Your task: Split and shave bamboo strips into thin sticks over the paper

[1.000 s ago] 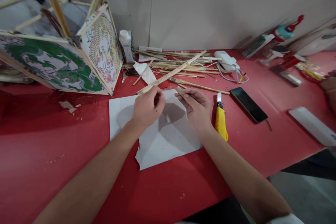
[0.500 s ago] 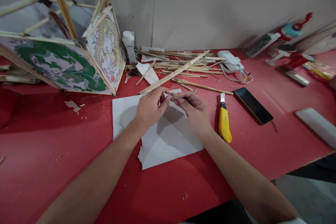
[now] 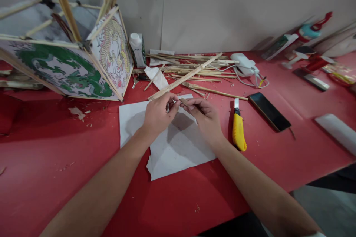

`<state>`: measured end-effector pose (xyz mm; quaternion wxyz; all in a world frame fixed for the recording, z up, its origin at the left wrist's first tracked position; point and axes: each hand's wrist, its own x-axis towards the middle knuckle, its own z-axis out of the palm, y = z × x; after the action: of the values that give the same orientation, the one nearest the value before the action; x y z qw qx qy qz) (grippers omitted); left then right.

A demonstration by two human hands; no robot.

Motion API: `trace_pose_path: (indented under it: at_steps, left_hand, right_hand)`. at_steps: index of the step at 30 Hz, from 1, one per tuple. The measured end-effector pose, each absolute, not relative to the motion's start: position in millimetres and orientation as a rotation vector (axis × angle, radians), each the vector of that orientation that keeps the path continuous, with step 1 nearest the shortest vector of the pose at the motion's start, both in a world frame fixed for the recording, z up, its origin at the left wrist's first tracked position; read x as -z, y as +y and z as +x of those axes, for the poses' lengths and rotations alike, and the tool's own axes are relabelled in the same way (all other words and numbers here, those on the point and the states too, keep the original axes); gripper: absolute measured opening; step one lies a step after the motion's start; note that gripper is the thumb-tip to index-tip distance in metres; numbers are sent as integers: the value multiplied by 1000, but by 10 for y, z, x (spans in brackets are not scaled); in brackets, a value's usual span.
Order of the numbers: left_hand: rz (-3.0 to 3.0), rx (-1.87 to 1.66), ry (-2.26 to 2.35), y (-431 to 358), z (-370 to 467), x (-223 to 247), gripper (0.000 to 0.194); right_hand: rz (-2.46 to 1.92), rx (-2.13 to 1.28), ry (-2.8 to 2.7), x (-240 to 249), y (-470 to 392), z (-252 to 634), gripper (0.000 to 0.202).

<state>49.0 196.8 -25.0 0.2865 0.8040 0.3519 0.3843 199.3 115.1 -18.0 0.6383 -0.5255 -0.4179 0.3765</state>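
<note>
Over a sheet of white paper, my right hand pinches a small, flat, brownish piece that looks like a bamboo sliver. My left hand is closed too, thumb and forefinger meeting at the sliver's left end. Exactly how much of it the left fingertips grip is hard to see. Just beyond the left hand, a long split bamboo strip lies slanted across other sticks. To the right of my right hand rests a yellow utility knife, its blade out and pointing away from me.
A paper lantern frame with dragon drawings stands at the left. Thin bamboo sticks lie along the wall beside a milk carton and a white charger with its cable. A phone and a white case lie at right.
Both hands stay almost in place over the paper. The sliver between the fingertips has turned very slightly; the view has shifted a little.
</note>
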Motion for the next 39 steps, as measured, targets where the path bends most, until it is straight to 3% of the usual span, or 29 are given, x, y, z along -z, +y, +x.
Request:
trace_pose_path:
  at_steps: [21, 39]
  left_hand:
    - [2147, -851, 819, 1965, 485, 246, 9]
    - [2567, -652, 809, 1795, 505, 209, 12]
  right_hand:
    - [-1304, -729, -1026, 232, 1148, 2004, 6]
    - [-1197, -727, -704, 206, 1147, 1956, 7]
